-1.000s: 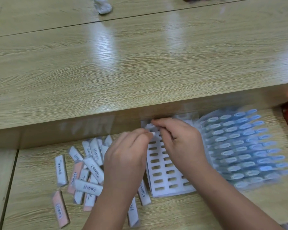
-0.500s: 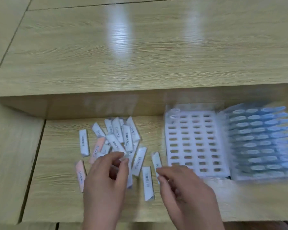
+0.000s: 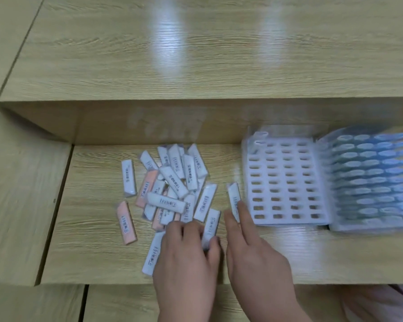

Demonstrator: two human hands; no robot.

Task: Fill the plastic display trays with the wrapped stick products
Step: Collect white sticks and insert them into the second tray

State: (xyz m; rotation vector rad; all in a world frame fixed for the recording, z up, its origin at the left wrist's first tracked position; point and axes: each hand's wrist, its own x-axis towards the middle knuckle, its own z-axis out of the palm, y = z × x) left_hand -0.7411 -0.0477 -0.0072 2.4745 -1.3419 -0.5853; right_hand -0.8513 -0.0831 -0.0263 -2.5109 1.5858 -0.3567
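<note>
A pile of wrapped sticks [image 3: 172,182], mostly white with a few pink ones, lies on the lower wooden surface. To its right stands a white slotted display tray [image 3: 286,182]; two sticks sit in its far left corner and the other slots show open. Beside it on the right is a tray filled with blue-tipped products [image 3: 370,177], blurred. My left hand [image 3: 186,254] grips a white stick [image 3: 211,223] at the pile's near edge. My right hand [image 3: 254,249] pinches another white stick [image 3: 233,198] between thumb and fingers, just left of the slotted tray.
A raised wooden ledge [image 3: 196,66] runs behind the work surface, its front wall right behind the pile and trays. The lower surface [image 3: 91,228] ends in an edge just below my hands. Pink cloth [image 3: 382,303] shows at bottom right.
A second ago both hands worked at the tray's far left corner. They then came back to the pile, and each has now taken hold of a white stick.
</note>
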